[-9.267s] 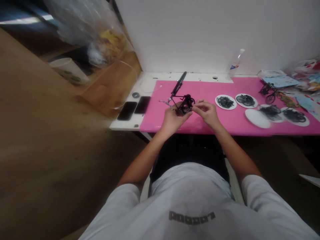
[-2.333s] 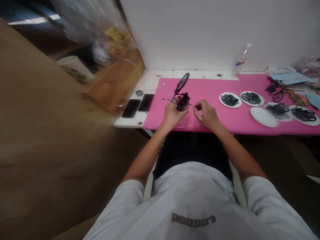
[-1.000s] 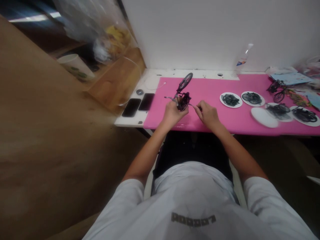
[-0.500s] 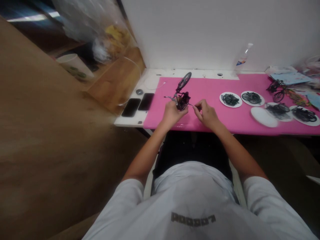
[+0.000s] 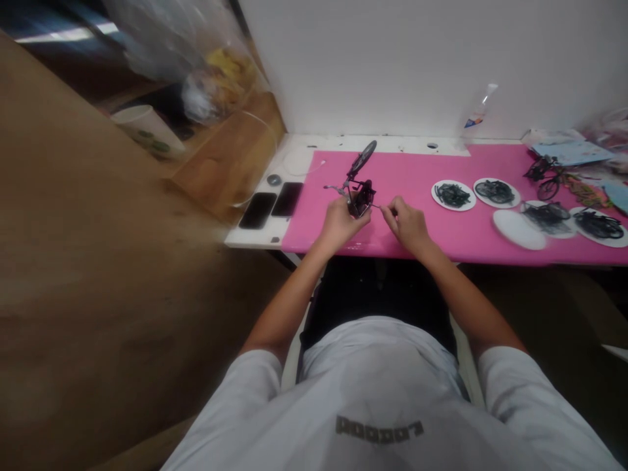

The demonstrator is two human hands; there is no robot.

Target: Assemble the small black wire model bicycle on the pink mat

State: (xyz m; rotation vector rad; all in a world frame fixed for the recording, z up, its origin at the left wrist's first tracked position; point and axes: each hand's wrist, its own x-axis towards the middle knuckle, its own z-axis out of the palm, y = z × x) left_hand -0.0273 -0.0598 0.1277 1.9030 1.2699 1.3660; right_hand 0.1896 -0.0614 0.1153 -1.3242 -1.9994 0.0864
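My left hand [image 5: 340, 224] is closed round a dark model bicycle [image 5: 364, 194], holding it tilted over the pink sheet. One of its wheels points up and away from me, and the handlebar sticks out to the left. My fingers cover part of the frame. To the right, my right hand [image 5: 409, 224] pinches what looks like a small screwdriver [image 5: 377, 207]. Its thin shaft reaches left to the bicycle; whether the tip touches a screw is too small to tell.
White plates [image 5: 454, 207] of dark small parts stand on the pink sheet [image 5: 402, 173] at the right, near a white lid-like disc [image 5: 519, 230]. Another model bicycle [image 5: 548, 186] lies behind them. Two phones [image 5: 258, 210] rest at left; a clear bottle [image 5: 479, 108] stands at the back.
Both hands have shifted very slightly to the right with the bicycle and the tool. The grip of each hand looks the same.
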